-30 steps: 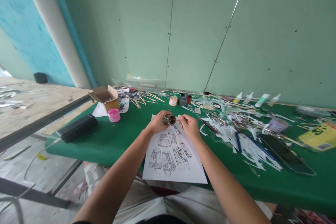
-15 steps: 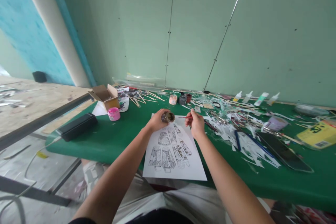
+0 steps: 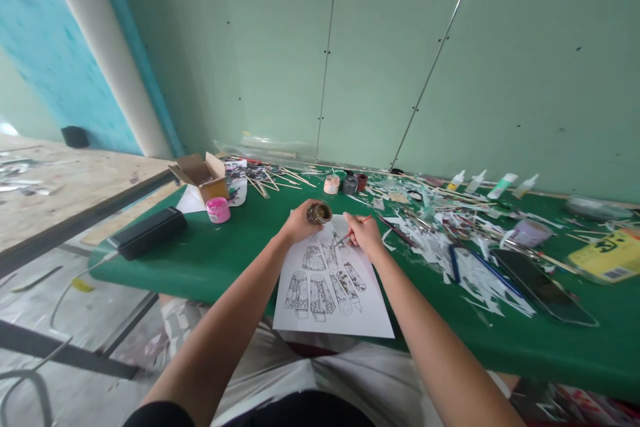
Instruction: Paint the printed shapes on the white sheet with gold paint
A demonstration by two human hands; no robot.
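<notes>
My left hand [image 3: 299, 221] is closed round a small open paint jar [image 3: 319, 214], tilted so its dark brownish inside shows. Pinched in the fingers of my right hand [image 3: 364, 232] is a thin paintbrush [image 3: 344, 239], its tip pointing down and left at the paper. Under both hands lies a white sheet [image 3: 350, 322] printed with black outline drawings of patterned, tapered shapes. A few shapes at the right of the sheet [image 3: 345, 285] carry olive-brown patches. Whether the brush tip touches the paper I cannot tell.
On the green tabletop [image 3: 220, 273] stand a pink jar [image 3: 219, 211], an open cardboard box [image 3: 201, 179] and a dark oblong case [image 3: 148, 232] at left. Paint jars [image 3: 350, 183] stand behind the sheet. Paper scraps [image 3: 480, 273], a phone [image 3: 543, 285] and glue bottles [image 3: 501, 187] lie at right.
My right hand has come down and left, taking the brush from beside the jar's mouth to over the upper drawings. The left hand still holds the jar near the same spot.
</notes>
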